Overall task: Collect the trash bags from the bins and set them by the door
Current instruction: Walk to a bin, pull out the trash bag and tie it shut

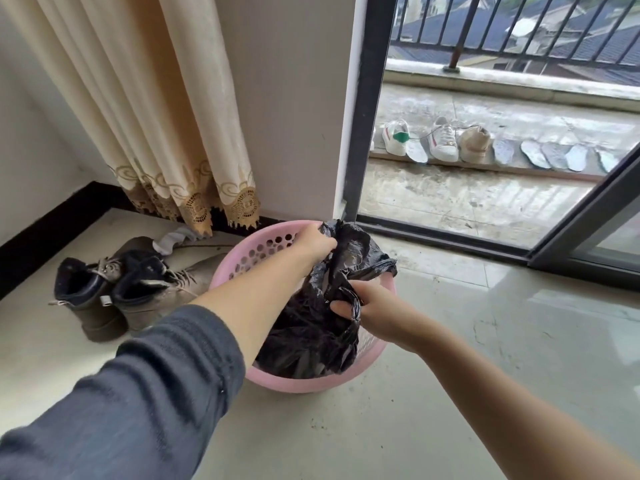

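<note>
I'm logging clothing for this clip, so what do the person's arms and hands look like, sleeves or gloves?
Both hands are bare, without gloves: left hand, right hand. The left arm wears a dark grey-blue knit sleeve pushed up the forearm. The right forearm shows no sleeve.

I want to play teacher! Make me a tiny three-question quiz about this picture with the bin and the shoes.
1. True or false: the black trash bag is already lifted clear of the pink bin.
2. Which hand has its grip on the bag's far edge: A) left hand B) right hand C) neither?
3. Fill in: the boots on the floor stand to the ____ of the bin in the picture.

Key: 1. False, its lower part is inside the bin. 2. A. 3. left.
</note>
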Action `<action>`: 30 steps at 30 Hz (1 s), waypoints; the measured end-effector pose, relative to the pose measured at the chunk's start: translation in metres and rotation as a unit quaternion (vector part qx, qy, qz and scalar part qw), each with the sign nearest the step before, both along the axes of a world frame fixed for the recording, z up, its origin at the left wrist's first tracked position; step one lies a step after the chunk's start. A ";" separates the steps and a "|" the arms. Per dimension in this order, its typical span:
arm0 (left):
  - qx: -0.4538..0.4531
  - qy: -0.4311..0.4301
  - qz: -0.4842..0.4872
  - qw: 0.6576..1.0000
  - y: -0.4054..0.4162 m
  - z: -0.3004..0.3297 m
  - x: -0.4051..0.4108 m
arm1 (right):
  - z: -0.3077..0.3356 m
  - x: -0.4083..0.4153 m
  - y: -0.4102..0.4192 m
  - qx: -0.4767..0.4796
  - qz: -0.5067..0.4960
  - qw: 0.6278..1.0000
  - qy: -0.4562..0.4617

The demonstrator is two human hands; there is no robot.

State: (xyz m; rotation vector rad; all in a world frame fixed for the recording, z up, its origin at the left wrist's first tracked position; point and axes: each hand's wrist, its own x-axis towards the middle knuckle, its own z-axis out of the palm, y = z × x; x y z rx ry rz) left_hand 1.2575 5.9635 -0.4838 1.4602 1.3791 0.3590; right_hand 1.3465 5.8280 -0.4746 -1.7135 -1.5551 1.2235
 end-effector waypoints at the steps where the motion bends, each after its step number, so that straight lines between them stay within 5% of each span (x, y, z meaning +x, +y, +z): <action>1: 0.022 -0.003 0.002 1.000 0.000 0.001 0.005 | 0.000 0.005 -0.002 -0.007 0.008 1.000 -0.010; 6: 0.110 -0.007 0.055 0.992 -0.001 0.010 -0.013 | -0.011 0.031 0.000 -0.003 -0.098 0.994 -0.049; 9: 0.133 -0.002 -0.005 0.991 -0.018 0.016 -0.033 | -0.011 0.036 0.009 0.047 -0.192 0.979 -0.040; 15: 0.118 -0.056 -0.157 0.979 -0.064 0.020 -0.038 | -0.006 -0.007 0.022 0.033 -0.003 0.999 -0.020; 21: 0.119 -0.067 -0.183 0.974 -0.060 0.028 -0.056 | -0.008 -0.005 0.025 0.064 -0.049 0.997 0.002; 26: 0.271 0.111 -0.051 0.955 -0.025 0.018 -0.096 | -0.018 -0.004 0.031 -0.032 -0.150 0.988 0.006; 28: 0.187 0.210 0.010 0.960 -0.015 0.003 -0.127 | -0.022 -0.002 0.038 -0.044 -0.201 0.977 0.063; 30: -0.026 0.173 0.089 0.981 -0.018 -0.008 -0.158 | -0.026 -0.007 0.047 -0.055 -0.232 0.964 0.121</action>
